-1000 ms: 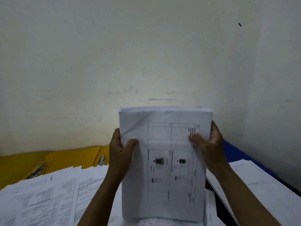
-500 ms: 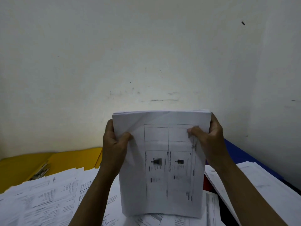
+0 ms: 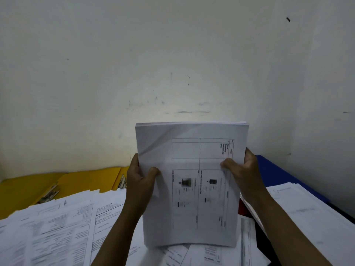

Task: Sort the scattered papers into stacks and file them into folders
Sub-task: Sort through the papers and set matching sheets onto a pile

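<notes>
I hold a thick stack of white printed papers point(image 3: 192, 189) upright in front of me, its front sheet showing a table with two small pictures. My left hand point(image 3: 139, 179) grips the stack's left edge, thumb on the front sheet. My right hand point(image 3: 244, 173) grips the right edge the same way. The stack's bottom edge stands on or just above the loose papers point(image 3: 57, 233) spread over the desk. Yellow folders point(image 3: 28, 189) with metal clips lie at the back left. A blue folder point(image 3: 276, 173) lies at the back right under another paper pile point(image 3: 311, 214).
A pale wall point(image 3: 172, 54) rises close behind the desk and turns a corner at the right. A bit of red point(image 3: 242, 209) shows beside the stack's right edge. Printed sheets point(image 3: 211, 256) lie below the stack at the front.
The stack rose slightly, then dropped a little, and now sits lower and more square between both hands. Both grips are unchanged.
</notes>
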